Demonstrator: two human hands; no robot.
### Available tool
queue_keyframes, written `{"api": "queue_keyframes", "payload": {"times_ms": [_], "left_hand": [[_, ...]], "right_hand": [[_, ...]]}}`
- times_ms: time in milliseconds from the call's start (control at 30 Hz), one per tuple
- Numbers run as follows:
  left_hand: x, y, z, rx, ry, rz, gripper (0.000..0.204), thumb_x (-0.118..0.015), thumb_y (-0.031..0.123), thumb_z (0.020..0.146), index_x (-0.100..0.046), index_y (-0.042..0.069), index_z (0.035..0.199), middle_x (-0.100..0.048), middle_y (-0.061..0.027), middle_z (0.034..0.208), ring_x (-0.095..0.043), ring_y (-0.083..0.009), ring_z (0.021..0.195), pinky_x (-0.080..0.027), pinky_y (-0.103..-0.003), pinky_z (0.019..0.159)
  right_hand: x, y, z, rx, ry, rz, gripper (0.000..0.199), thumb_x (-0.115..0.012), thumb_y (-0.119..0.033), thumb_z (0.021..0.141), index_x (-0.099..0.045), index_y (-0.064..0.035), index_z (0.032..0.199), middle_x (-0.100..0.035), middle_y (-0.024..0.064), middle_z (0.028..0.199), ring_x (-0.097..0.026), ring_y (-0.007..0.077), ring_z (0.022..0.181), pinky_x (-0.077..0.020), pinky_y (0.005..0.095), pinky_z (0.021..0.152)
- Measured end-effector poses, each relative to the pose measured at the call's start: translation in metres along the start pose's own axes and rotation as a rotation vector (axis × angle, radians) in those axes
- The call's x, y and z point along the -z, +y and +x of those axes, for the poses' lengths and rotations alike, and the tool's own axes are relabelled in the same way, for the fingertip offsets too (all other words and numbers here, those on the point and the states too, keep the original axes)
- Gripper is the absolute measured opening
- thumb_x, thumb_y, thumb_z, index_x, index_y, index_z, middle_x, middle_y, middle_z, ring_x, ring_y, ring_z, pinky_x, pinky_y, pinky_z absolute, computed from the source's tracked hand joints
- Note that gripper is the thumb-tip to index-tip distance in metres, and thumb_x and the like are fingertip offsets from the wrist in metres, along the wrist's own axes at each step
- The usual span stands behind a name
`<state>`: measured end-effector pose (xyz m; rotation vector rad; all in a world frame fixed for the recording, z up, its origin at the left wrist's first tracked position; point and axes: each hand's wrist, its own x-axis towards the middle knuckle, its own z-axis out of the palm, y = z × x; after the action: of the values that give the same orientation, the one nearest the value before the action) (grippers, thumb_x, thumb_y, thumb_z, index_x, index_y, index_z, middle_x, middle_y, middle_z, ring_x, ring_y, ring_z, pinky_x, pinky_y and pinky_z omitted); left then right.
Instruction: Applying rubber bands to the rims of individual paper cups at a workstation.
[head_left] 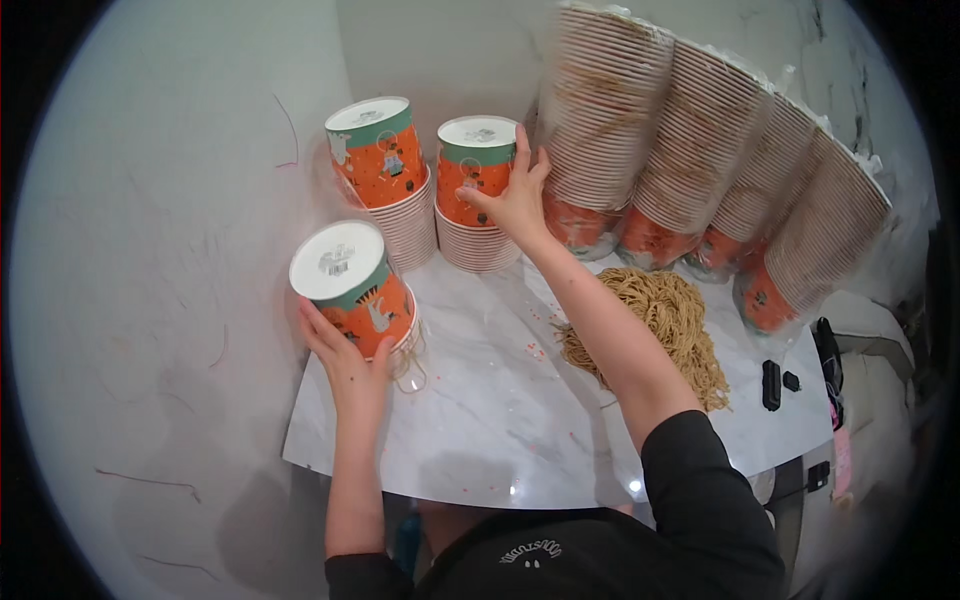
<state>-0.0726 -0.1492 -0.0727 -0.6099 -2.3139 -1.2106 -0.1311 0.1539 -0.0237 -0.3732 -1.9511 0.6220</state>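
Note:
My left hand is wrapped round the lower side of an upturned orange and green paper bucket at the table's left. Thin tan cord loops hang out by its rim. Further back, my right hand grips the upper part of another upturned paper bucket, thumb on its front and fingers round its right side. That bucket tops a nested stack whose pale rims show below. To its left is a similar stack of upturned buckets, touched by neither hand.
A heap of tan cord lies right of centre, partly behind my right forearm. Tall plastic-wrapped bucket stacks line the back right. Small black objects lie near the right edge of the marbled table. A wall borders the left.

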Motion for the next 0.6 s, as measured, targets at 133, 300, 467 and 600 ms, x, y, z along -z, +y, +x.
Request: {"api": "queue_keyframes", "payload": {"times_ms": [133,300,467,600], "left_hand": [[-0.008,-0.011,0.005,0.063,0.025,-0.025,0.115,-0.078,0.001,0.085,0.006,0.004,0.164,-0.002,-0.0302,0.165,-0.017,-0.0486,0.153,-0.024,-0.051,0.125],[-0.017,-0.027,0.005,0.069,0.134,-0.030,0.105,-0.071,-0.001,0.089,0.001,0.006,0.165,0.000,-0.0286,0.166,-0.016,-0.0488,0.153,-0.022,-0.054,0.124],[-0.020,-0.029,-0.002,-0.002,0.194,0.082,0.103,-0.072,0.000,0.087,-0.005,0.006,0.165,-0.002,-0.0272,0.165,-0.017,-0.0484,0.152,-0.022,-0.054,0.124],[-0.020,-0.009,-0.010,-0.142,0.245,0.073,0.106,-0.077,0.004,0.084,-0.008,0.006,0.165,-0.003,-0.0248,0.166,-0.019,-0.0472,0.152,-0.023,-0.054,0.124]], "right_hand": [[-0.009,0.004,0.008,-0.028,-0.100,0.193,0.122,-0.097,-0.040,0.064,-0.023,-0.0089,0.156,-0.030,0.0262,0.151,-0.036,0.0419,0.142,-0.0384,0.0477,0.116],[0.006,-0.008,0.022,0.048,-0.053,0.183,0.117,-0.098,-0.036,0.063,-0.027,-0.0059,0.151,-0.035,0.0240,0.145,-0.041,0.0395,0.137,-0.0404,0.0439,0.113],[0.043,-0.042,0.053,0.228,0.171,0.393,0.111,-0.097,-0.024,0.069,-0.022,-0.0070,0.149,-0.039,0.0186,0.141,-0.046,0.0289,0.130,-0.0410,0.0428,0.111],[0.102,-0.076,0.040,0.161,0.097,0.793,0.110,-0.093,-0.014,0.075,-0.014,-0.0141,0.151,-0.041,0.0134,0.140,-0.053,0.0223,0.121,-0.0502,0.0358,0.099]]}}
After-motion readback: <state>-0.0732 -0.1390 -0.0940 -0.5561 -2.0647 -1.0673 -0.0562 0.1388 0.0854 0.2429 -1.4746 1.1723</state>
